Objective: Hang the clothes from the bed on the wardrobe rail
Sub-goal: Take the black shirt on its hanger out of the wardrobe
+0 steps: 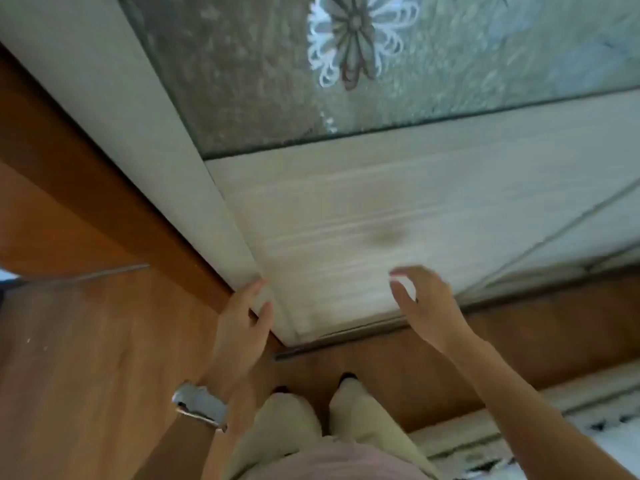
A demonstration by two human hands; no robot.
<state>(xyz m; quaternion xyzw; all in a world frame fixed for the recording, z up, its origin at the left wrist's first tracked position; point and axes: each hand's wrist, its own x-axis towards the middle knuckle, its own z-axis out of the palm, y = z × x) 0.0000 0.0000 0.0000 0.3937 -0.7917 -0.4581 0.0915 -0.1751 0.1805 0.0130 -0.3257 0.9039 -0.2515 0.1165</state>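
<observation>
I look steeply down a pale wardrobe door (381,202) with faint wood grain, blurred in places. Its upper part holds a grey-green frosted glass panel (242,81) carrying a white flower motif (356,32). A pale frame (121,133) runs along the door's left edge. Below lies an orange-brown wooden floor (86,341), crossed at the left by a thin metal strip (110,271). At the lower right lies a white rug (606,434) with dark marks. The light is soft and even.

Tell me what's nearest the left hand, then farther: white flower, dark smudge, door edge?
1. door edge: gripped by the left hand.
2. dark smudge: right, on the pale panel.
3. white flower: top, on the frosted glass.
</observation>
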